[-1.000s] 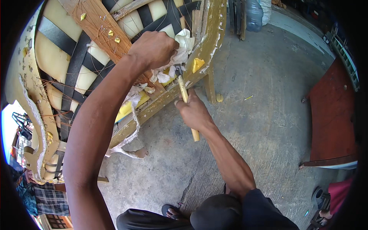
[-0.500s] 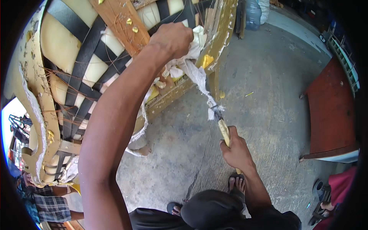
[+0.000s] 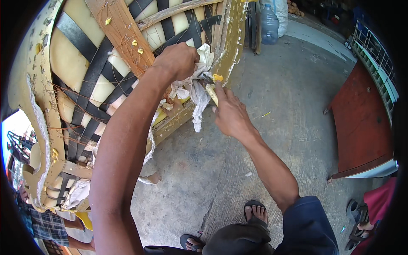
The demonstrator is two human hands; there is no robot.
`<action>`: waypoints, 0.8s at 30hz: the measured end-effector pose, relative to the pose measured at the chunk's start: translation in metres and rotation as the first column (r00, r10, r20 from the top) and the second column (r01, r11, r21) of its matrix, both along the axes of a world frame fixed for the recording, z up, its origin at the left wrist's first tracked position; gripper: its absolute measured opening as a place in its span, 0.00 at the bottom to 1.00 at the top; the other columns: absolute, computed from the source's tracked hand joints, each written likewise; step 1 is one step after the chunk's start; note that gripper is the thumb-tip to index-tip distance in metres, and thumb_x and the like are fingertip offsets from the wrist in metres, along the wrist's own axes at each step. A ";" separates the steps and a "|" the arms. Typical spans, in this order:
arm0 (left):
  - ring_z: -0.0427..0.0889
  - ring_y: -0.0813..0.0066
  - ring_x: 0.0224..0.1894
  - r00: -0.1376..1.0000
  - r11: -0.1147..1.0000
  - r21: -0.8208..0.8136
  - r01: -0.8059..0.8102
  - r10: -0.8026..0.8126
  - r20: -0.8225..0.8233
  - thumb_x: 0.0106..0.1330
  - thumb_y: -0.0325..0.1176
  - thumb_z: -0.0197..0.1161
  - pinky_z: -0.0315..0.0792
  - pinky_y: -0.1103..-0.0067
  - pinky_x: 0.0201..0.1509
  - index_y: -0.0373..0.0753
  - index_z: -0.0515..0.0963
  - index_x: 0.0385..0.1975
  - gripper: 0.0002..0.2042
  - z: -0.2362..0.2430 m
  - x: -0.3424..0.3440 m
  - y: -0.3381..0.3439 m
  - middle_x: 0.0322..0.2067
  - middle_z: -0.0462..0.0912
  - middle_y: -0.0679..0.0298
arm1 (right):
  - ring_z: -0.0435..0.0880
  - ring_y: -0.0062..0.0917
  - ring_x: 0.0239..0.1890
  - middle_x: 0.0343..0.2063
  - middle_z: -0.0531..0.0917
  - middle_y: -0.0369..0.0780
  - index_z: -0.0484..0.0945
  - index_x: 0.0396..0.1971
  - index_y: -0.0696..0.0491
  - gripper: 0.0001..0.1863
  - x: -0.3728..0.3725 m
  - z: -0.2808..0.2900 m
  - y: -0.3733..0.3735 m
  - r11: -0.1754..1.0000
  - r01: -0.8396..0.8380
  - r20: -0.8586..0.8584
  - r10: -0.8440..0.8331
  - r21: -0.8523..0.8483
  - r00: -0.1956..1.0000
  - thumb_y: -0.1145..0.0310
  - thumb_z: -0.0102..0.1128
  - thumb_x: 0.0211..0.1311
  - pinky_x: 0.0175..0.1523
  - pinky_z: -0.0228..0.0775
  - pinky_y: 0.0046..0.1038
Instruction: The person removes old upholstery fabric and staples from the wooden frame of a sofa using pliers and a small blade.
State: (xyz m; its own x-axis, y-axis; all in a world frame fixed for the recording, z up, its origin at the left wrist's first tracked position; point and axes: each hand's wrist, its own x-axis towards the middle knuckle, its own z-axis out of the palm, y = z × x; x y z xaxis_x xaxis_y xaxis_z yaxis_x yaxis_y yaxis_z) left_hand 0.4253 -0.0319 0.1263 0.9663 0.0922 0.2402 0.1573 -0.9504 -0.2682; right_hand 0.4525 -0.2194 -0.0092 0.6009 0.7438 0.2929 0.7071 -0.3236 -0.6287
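An upturned furniture frame (image 3: 233,25) with black-and-cream woven webbing (image 3: 102,91), loose threads and a wooden board (image 3: 108,21) fills the upper left. My left hand (image 3: 178,59) is closed at its inner edge, over torn white fabric (image 3: 199,102); what its fingers grip is hidden. My right hand (image 3: 229,110) is closed around the pale handle of a tool (image 3: 211,91), whose metal head is among the fabric at the frame's edge, beside a yellow scrap (image 3: 218,77). A strip of the white fabric hangs below the head.
A red-brown cabinet (image 3: 361,123) stands at the right, near a pink-clad person (image 3: 378,199). A large plastic bottle (image 3: 270,25) and white sack (image 3: 281,15) are at the top. Another person in plaid shorts (image 3: 46,225) is at lower left, on the concrete floor (image 3: 289,76).
The tool was pulled down and right with white fabric on its head, and is now back up at the frame's edge. The fabric strip hangs there. My left hand moved slightly down and left.
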 end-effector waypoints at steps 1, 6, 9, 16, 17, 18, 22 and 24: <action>0.85 0.48 0.41 1.000 1.000 -0.011 0.005 -0.005 0.020 0.60 0.31 0.64 0.78 0.61 0.49 0.41 0.87 0.38 0.09 -0.003 -0.002 0.001 0.34 0.86 0.49 | 0.64 0.53 0.69 0.66 0.63 0.59 0.48 0.74 0.61 0.41 -0.002 -0.003 0.012 0.999 0.011 0.008 -0.011 -0.033 1.000 0.77 0.54 0.62 0.69 0.56 0.58; 0.85 0.48 0.41 0.999 1.000 0.008 -0.025 0.026 -0.020 0.60 0.31 0.66 0.78 0.61 0.50 0.42 0.87 0.38 0.09 0.000 -0.003 -0.002 0.34 0.86 0.49 | 0.67 0.59 0.64 0.62 0.65 0.61 0.51 0.73 0.62 0.39 -0.028 -0.004 0.035 0.987 0.094 0.060 -0.086 -0.134 0.994 0.77 0.52 0.62 0.66 0.55 0.67; 0.85 0.48 0.40 1.000 1.000 0.006 -0.018 0.018 0.005 0.62 0.34 0.65 0.78 0.61 0.49 0.41 0.87 0.38 0.09 -0.003 0.000 -0.001 0.34 0.86 0.49 | 0.70 0.61 0.61 0.58 0.66 0.63 0.51 0.72 0.64 0.38 -0.023 -0.014 0.036 0.991 0.104 0.143 -0.091 -0.087 0.986 0.78 0.52 0.62 0.60 0.62 0.65; 0.84 0.45 0.39 0.997 0.996 0.091 -0.002 0.008 -0.071 0.63 0.35 0.63 0.78 0.60 0.47 0.39 0.86 0.36 0.08 -0.002 -0.001 0.002 0.33 0.85 0.47 | 0.83 0.58 0.37 0.50 0.71 0.62 0.50 0.70 0.65 0.37 -0.070 -0.015 0.012 0.997 -0.046 -0.084 0.040 -0.065 0.996 0.80 0.52 0.61 0.44 0.79 0.48; 0.85 0.45 0.39 0.997 0.996 0.090 0.002 0.006 -0.079 0.64 0.33 0.63 0.78 0.59 0.46 0.39 0.86 0.36 0.08 -0.001 -0.006 0.010 0.33 0.85 0.47 | 0.83 0.58 0.37 0.50 0.71 0.62 0.50 0.70 0.65 0.37 -0.085 -0.026 0.004 0.996 -0.063 -0.091 0.057 -0.061 0.994 0.80 0.52 0.61 0.44 0.79 0.48; 0.85 0.45 0.39 0.997 0.996 0.085 0.002 0.005 -0.081 0.64 0.33 0.63 0.78 0.59 0.46 0.39 0.86 0.36 0.08 -0.001 -0.007 0.007 0.33 0.85 0.47 | 0.83 0.57 0.38 0.49 0.71 0.61 0.50 0.70 0.65 0.36 -0.097 -0.039 -0.014 0.993 -0.067 -0.144 0.052 -0.099 0.988 0.80 0.52 0.61 0.43 0.79 0.47; 0.86 0.49 0.44 0.997 0.997 0.074 -0.011 0.016 -0.069 0.61 0.30 0.62 0.80 0.62 0.50 0.41 0.87 0.39 0.10 0.007 -0.003 -0.009 0.38 0.86 0.48 | 0.83 0.52 0.38 0.47 0.72 0.57 0.51 0.70 0.65 0.37 -0.064 -0.032 -0.047 0.986 -0.148 -0.133 0.137 -0.075 0.982 0.78 0.55 0.64 0.43 0.79 0.44; 0.85 0.48 0.45 0.992 0.997 0.068 -0.040 0.048 -0.115 0.62 0.32 0.62 0.80 0.61 0.50 0.41 0.86 0.41 0.10 0.006 -0.005 -0.004 0.40 0.86 0.47 | 0.82 0.50 0.49 0.54 0.73 0.56 0.51 0.72 0.62 0.37 -0.053 -0.027 -0.045 0.988 -0.126 -0.273 0.096 -0.094 0.957 0.74 0.55 0.66 0.54 0.76 0.43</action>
